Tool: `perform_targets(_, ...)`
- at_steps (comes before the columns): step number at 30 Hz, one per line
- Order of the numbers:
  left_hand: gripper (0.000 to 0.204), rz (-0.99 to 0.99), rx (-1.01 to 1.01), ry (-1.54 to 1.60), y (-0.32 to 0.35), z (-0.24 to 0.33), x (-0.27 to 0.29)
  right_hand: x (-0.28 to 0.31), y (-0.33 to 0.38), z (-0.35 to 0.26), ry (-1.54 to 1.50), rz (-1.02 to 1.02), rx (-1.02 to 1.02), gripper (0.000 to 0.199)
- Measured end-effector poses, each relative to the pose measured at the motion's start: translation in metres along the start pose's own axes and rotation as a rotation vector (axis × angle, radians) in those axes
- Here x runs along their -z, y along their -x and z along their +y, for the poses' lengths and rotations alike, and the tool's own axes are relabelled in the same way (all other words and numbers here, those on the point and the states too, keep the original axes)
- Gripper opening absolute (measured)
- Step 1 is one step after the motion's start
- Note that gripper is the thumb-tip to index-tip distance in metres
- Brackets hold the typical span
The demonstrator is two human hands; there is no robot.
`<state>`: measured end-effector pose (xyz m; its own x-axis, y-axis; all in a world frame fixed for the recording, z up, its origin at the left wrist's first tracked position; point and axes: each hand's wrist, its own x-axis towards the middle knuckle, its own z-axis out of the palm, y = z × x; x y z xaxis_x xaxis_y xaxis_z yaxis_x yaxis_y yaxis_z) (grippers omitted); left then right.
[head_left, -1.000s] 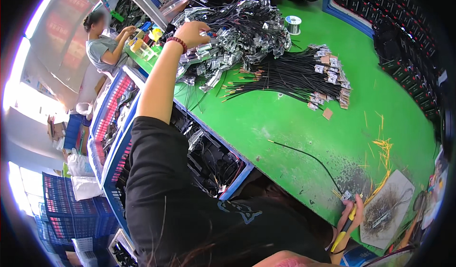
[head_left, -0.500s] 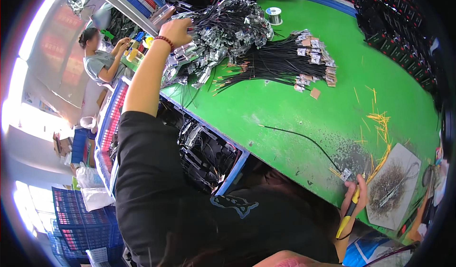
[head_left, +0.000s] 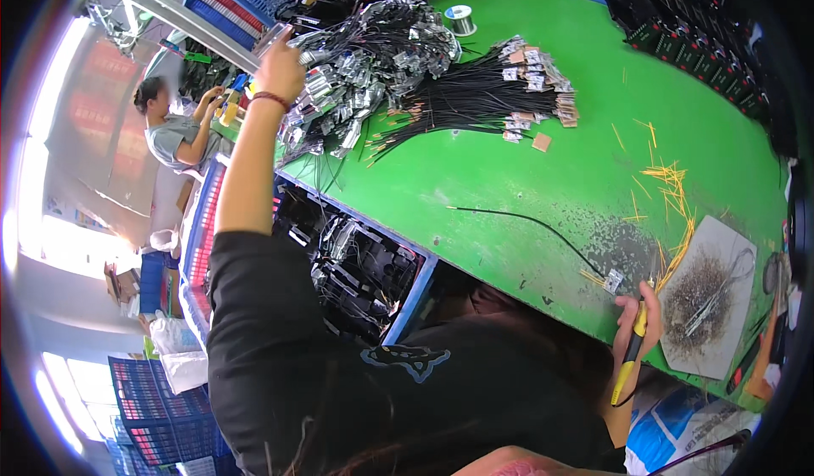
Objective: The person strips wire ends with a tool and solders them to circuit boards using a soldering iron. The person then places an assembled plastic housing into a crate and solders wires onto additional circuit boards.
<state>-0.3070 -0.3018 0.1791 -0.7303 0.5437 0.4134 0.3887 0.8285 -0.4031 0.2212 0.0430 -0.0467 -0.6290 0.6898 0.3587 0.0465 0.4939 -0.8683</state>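
Left hand (head_left: 281, 67) is stretched far out over the back-left corner of the green surface (head_left: 475, 179), fingers closed on a silver metal-ended piece at the edge of the tangled pile of connector cables (head_left: 365, 52). Red band on that wrist. Exact grip is hard to read at this range, but the fingers wrap something from the pile.

Right hand (head_left: 638, 319) sits at the near edge of the surface, fingers curled tight around a yellow-and-black handled tool (head_left: 629, 359), held roughly upright with the handle pointing down past the edge. Just above the hand: a single black wire (head_left: 526, 220) lies loose on the surface, one end toward the middle, the other ending in a small white tag by the fingers.

Around it:
- Bundle of black leads with tan and white tags (head_left: 500, 94) lying flat, just right of the tangled pile, touching it.
- Solder spool (head_left: 459, 18) at the far edge, behind the pile.
- Grey mat (head_left: 708, 298) covered in dark debris, just right of the right hand.
- Yellow wire offcuts (head_left: 666, 179) scattered above the mat.
- Black parts racked under the surface in a blue-framed shelf (head_left: 356, 264).

Another person (head_left: 174, 128) works at the far left, well apart.
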Motion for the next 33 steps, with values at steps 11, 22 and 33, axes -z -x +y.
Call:
perform_targets(11,0.017,0.126,-0.458,1.105,0.078,0.194,0.208,0.025,-0.038,-0.088,-0.281,0.068,0.249,0.018)
perform_targets(22,0.013,-0.039,-0.908,1.422,0.111,0.332,0.196,0.010,-0.073,-0.114,-0.340,0.248,0.344,0.035)
perform_targets(33,0.016,-0.733,-0.522,1.695,0.107,0.355,0.157,-0.016,-0.054,-0.104,-0.138,0.089,0.388,0.043)
